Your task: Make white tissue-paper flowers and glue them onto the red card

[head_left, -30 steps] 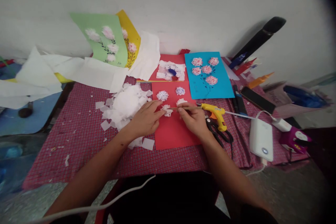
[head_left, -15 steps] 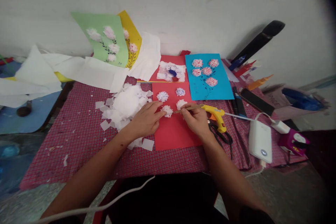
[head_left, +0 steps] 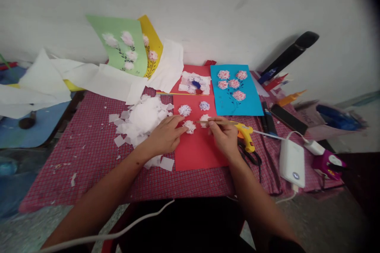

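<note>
My left hand [head_left: 165,136] lies at the left side of the red paper [head_left: 202,150], fingers stretched and apart. Its fingertips touch or nearly touch the edge of a white paper flower [head_left: 190,127]. Between the fingers of my right hand [head_left: 225,136] is a thin brown stick [head_left: 203,122], its tip pointing left just above that flower. Another white flower [head_left: 204,118] is partly behind the stick and hand. Two flowers with blue-purple specks, one left [head_left: 185,110] and one right [head_left: 204,105], sit higher on the sheet.
White paper squares [head_left: 145,116] are heaped at the left. A yellow glue gun [head_left: 246,131] and scissors [head_left: 252,158] lie right of my right hand, near a white power bank [head_left: 292,162]. Behind stand blue [head_left: 252,102] and green [head_left: 118,27] flower sheets.
The stick's tip has lifted slightly, from the right edge of the white flower to just above it. My right hand has shifted a little right; my left hand stays in place.
</note>
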`<move>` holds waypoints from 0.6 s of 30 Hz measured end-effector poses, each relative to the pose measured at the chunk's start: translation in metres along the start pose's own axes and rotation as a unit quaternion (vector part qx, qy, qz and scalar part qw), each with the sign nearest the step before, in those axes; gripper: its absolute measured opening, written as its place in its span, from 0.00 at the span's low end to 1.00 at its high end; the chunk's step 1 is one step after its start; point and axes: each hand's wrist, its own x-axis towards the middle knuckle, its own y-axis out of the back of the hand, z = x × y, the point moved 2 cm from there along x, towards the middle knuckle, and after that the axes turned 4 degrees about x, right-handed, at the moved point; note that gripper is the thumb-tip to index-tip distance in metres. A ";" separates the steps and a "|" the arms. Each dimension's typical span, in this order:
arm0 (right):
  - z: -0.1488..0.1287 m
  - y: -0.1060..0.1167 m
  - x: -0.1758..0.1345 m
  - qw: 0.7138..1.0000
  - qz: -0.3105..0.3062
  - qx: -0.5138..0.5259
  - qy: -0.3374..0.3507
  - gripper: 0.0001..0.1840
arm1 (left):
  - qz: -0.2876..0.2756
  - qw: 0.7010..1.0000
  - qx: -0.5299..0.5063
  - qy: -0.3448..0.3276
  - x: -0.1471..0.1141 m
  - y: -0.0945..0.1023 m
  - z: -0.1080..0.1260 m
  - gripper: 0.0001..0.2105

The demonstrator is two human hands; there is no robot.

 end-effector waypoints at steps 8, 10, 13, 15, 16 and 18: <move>-0.008 0.012 0.005 0.976 0.135 0.173 0.018 0.07 | 0.135 0.983 0.012 0.124 -0.013 0.016 -0.046 0.11; -0.008 0.013 0.007 0.973 0.153 0.173 0.019 0.08 | 0.133 0.982 0.017 0.134 -0.015 0.016 -0.050 0.12; -0.007 0.012 0.006 0.978 0.146 0.149 0.021 0.09 | 0.105 0.988 0.027 0.107 -0.013 0.010 -0.045 0.16; -0.005 0.010 0.004 0.984 0.122 0.131 0.021 0.09 | 0.078 0.992 0.037 0.090 -0.011 0.006 -0.040 0.20; -0.003 0.008 0.003 0.987 0.105 0.120 0.019 0.09 | 0.066 0.993 0.041 0.086 -0.010 0.004 -0.038 0.21; 0.001 0.005 0.001 0.994 0.067 0.089 0.015 0.09 | 0.050 0.994 0.047 0.087 -0.009 0.001 -0.036 0.17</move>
